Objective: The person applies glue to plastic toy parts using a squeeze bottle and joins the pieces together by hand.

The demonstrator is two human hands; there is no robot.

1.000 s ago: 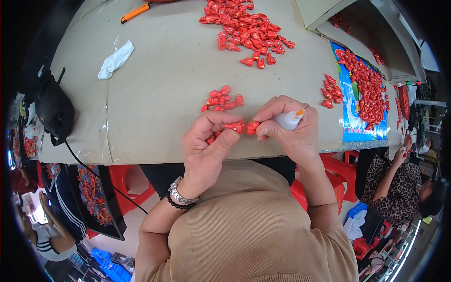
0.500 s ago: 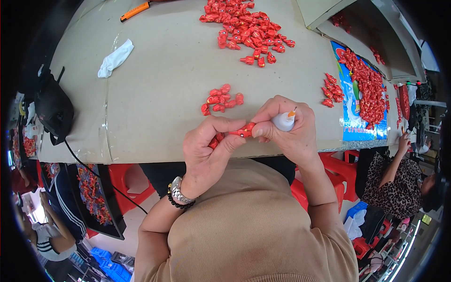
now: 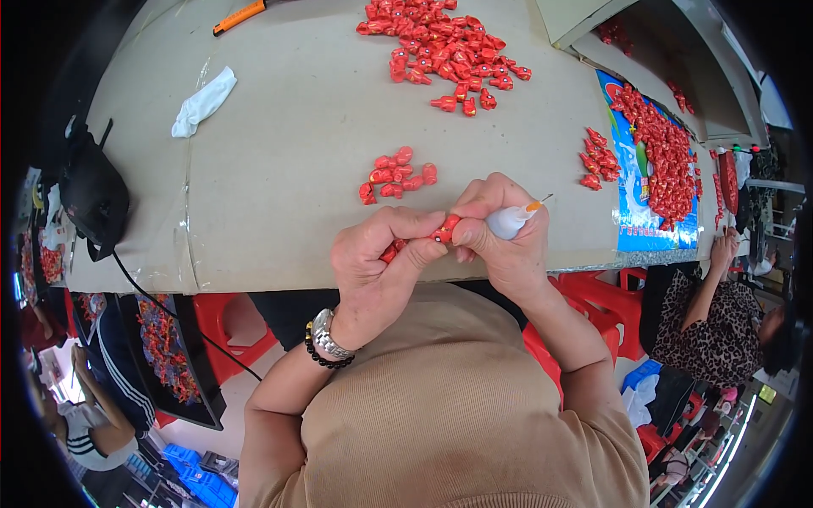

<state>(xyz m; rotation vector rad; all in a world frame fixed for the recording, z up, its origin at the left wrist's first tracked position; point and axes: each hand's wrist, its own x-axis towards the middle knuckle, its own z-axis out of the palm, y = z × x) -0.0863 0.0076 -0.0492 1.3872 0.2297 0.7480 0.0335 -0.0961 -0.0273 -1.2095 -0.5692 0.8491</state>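
Between the fingertips of both hands, just above the table's near edge, is a small red plastic figure part [image 3: 444,229] with gold and dark marks. My left hand [image 3: 378,256] pinches it from one side, and more red pieces [image 3: 391,251] are tucked in its curled fingers. From the other side my right hand [image 3: 506,237] pinches the same part. A white needle-tipped glue bottle [image 3: 511,222] with an orange collar is also in the right hand, its needle pointing up and right, away from the part. Beyond the hands lies a small group of rounded red pieces [image 3: 398,173].
A big pile of red parts [image 3: 449,51] lies at the far middle. More cover a blue printed sheet [image 3: 628,216] at right, beside a small cluster [image 3: 597,159]. A white cloth [image 3: 204,102], an orange-handled cutter [image 3: 240,17] and a black corded object [image 3: 95,190] are at left.
My right hand has shifted slightly left and turned, so the bottle's needle now shows pointing outward. Both hands still pinch the red part, which has tilted a little.
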